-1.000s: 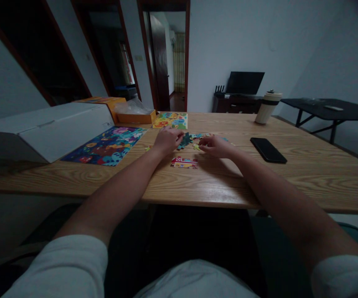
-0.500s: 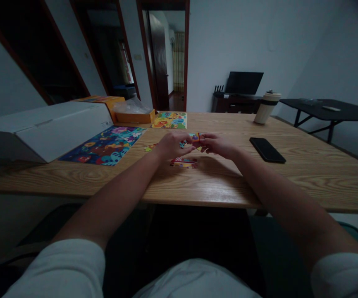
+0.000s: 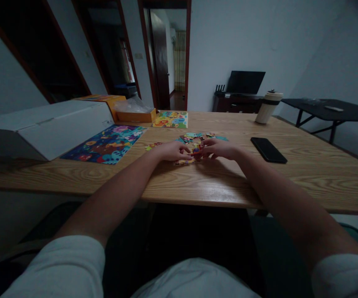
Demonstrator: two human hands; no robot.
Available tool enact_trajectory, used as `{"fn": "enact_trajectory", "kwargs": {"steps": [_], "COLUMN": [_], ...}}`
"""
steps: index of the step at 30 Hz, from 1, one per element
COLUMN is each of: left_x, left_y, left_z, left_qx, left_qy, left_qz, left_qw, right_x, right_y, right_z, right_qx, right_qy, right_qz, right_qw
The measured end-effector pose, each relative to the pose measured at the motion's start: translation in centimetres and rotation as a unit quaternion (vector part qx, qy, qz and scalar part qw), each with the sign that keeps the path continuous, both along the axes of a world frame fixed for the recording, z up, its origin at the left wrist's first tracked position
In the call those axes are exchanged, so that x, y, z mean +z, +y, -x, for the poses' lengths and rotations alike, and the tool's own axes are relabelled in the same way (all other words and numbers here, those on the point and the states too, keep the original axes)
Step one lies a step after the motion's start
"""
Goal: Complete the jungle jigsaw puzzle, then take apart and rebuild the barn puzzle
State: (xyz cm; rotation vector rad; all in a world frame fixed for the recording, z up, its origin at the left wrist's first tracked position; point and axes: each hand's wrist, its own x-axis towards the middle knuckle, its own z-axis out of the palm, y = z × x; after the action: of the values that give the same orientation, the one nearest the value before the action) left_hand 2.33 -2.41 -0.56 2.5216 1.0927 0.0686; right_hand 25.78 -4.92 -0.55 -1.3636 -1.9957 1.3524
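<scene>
My right hand (image 3: 218, 148) pinches a red and purple jigsaw puzzle piece (image 3: 197, 153) just above the table. To its left, my left hand (image 3: 175, 151) is low over a small strip of joined puzzle pieces (image 3: 184, 162), its fingers curled down onto it and its fingertips close to the held piece. Most of the strip is hidden under that hand. Behind both hands lies a pile of loose puzzle pieces (image 3: 192, 136), partly covered by my fingers. A few more loose pieces (image 3: 153, 146) show beyond my left wrist.
A dark blue picture sheet (image 3: 110, 142) and a yellow one (image 3: 171, 119) lie on the wooden table (image 3: 204, 188). At left are a white box (image 3: 64, 124) and an orange tray (image 3: 135, 117) holding clear plastic. A phone (image 3: 268, 150) and a tumbler (image 3: 268, 108) stand off to the right.
Both hands have come down and nearer to me, bringing the red and purple piece to the joined strip. The left hand now covers the strip, and the pile behind shows more.
</scene>
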Motion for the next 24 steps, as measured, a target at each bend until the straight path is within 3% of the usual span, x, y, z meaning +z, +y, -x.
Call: {"fn": "enact_trajectory", "kwargs": {"steps": [6, 10, 12, 15, 17, 20, 24], "left_x": [-0.1, -0.1, 0.0, -0.2, -0.3, -0.5, -0.3], "left_y": [1.8, 1.9, 1.9, 2.0, 2.2, 2.4, 2.2], "left_z": [2.4, 2.4, 2.1, 2.1, 2.2, 2.4, 2.3], "left_qx": [0.046, 0.019, 0.008, 0.012, 0.014, 0.010, 0.017], "left_qy": [-0.010, 0.006, 0.010, 0.015, 0.015, 0.019, 0.025], "left_qz": [-0.014, -0.013, -0.008, -0.009, -0.005, 0.008, 0.021], "left_qw": [0.999, 1.000, 1.000, 1.000, 1.000, 1.000, 0.999], "right_x": [0.2, -0.1, -0.6, -1.4, -1.7, -1.5, -1.0], "right_y": [-0.6, -1.1, -1.2, -1.1, -1.1, -1.3, -1.6], "right_z": [0.5, 1.7, 2.4, 3.1, 3.2, 2.8, 2.6], "right_qx": [0.069, 0.163, 0.158, 0.119, 0.103, 0.117, 0.188], "right_qy": [-0.067, -0.087, -0.146, -0.258, -0.294, -0.262, -0.195], "right_qz": [-0.014, -0.024, -0.097, -0.230, -0.278, -0.300, -0.267], "right_qw": [0.995, 0.982, 0.972, 0.931, 0.909, 0.910, 0.925]}}
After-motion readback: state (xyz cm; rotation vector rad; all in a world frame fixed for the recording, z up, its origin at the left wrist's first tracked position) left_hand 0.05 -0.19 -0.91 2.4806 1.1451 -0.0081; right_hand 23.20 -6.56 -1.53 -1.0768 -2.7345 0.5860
